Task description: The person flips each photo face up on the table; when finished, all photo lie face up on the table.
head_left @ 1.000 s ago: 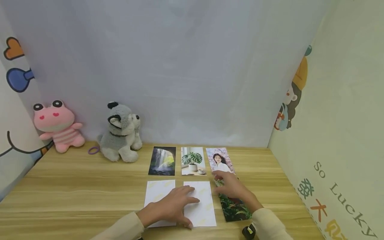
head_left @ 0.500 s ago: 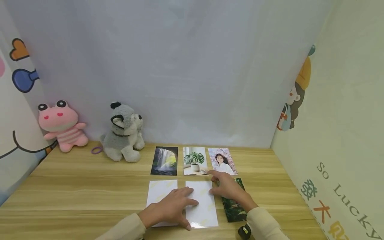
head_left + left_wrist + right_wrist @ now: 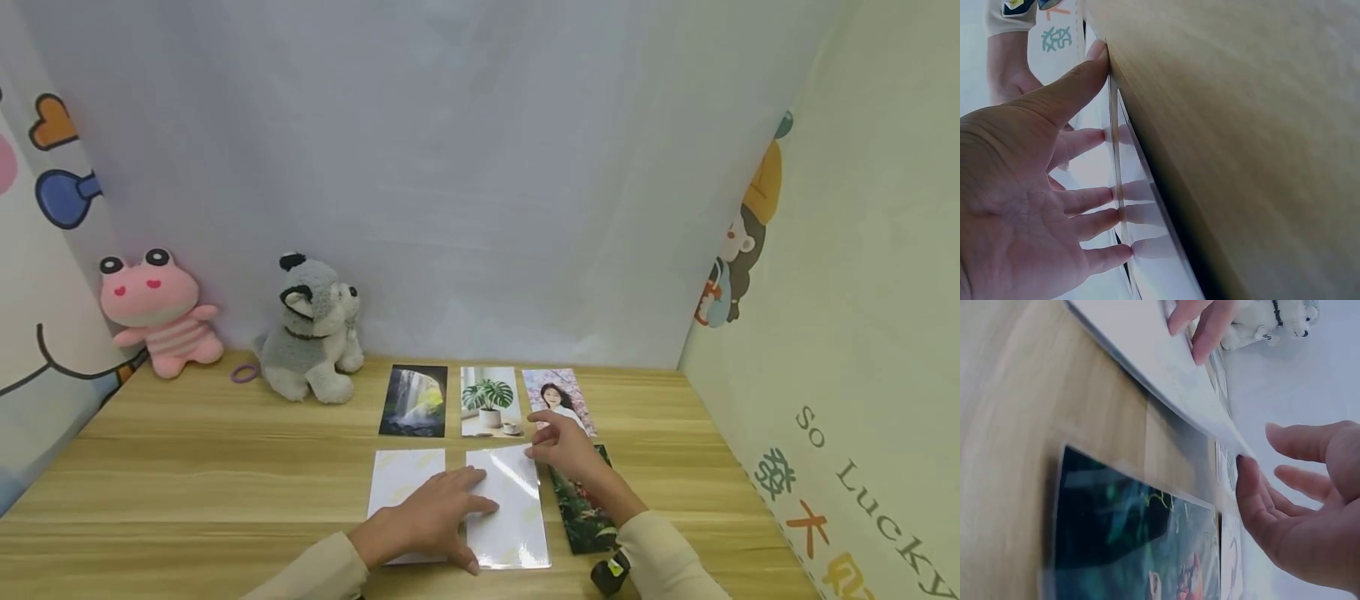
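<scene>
Two white card backs lie in the near row, the left one (image 3: 407, 471) partly under my left hand (image 3: 431, 512) and the right one (image 3: 506, 529) beside it. In the left wrist view my left fingers are spread, with their tips on the glossy white surface. My right hand (image 3: 573, 458) is at the far right corner of the right card. In the right wrist view its thumb (image 3: 1249, 478) touches that raised corner, while the index finger (image 3: 1291, 440) stays apart from it. A dark green leafy photo (image 3: 581, 517) lies right of the cards, partly hidden by my right hand.
Behind lie a waterfall photo (image 3: 414, 400), a potted plant photo (image 3: 491, 402) and a portrait photo (image 3: 555, 392). A grey plush dog (image 3: 311, 333), a purple ring (image 3: 244, 373) and a pink plush toy (image 3: 157, 312) are at the back left. Walls border the wooden table (image 3: 225, 467).
My right hand has moved left from over the green photo to the right white card. That card's far right corner has risen, and glare shows on it. My left hand stays nearly still.
</scene>
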`<action>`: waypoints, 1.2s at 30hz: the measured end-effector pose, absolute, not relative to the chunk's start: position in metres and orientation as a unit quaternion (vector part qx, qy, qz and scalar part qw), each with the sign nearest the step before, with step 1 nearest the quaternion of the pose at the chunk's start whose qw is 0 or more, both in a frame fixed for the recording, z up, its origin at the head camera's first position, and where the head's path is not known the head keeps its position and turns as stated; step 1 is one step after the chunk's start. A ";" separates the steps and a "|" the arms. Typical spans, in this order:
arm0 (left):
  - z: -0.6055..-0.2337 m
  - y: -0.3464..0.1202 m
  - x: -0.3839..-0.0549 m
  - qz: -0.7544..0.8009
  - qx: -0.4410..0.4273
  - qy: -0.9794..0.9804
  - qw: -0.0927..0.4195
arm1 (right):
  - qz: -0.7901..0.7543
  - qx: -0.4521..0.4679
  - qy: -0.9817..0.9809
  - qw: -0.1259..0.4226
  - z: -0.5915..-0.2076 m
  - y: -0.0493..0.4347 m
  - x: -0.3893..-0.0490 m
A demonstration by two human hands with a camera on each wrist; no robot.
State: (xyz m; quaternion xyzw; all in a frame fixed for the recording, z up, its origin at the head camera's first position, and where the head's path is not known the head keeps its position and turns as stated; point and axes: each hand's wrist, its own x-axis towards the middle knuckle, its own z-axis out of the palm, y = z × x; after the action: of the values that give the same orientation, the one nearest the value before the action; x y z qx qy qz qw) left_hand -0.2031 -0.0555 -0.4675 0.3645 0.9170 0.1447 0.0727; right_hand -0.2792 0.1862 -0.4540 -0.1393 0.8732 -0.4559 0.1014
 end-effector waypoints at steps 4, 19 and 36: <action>-0.467 -0.055 -0.203 0.140 0.357 0.921 0.074 | -0.456 -0.157 0.862 0.158 -0.458 0.187 -0.279; -0.462 -0.054 -0.201 0.124 0.357 0.922 0.082 | -0.491 -0.166 0.835 0.185 -0.459 0.188 -0.273; -0.463 -0.045 -0.201 0.245 0.419 0.874 -0.013 | -0.659 -0.084 0.724 0.187 -0.445 0.203 -0.277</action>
State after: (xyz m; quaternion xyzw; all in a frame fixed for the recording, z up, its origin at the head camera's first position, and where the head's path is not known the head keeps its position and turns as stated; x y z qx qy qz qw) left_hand -0.2014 -0.0446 -0.4630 0.4192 0.8741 0.2451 -0.0134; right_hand -0.2769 0.2030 -0.4447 -0.0841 0.7239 -0.6586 0.1874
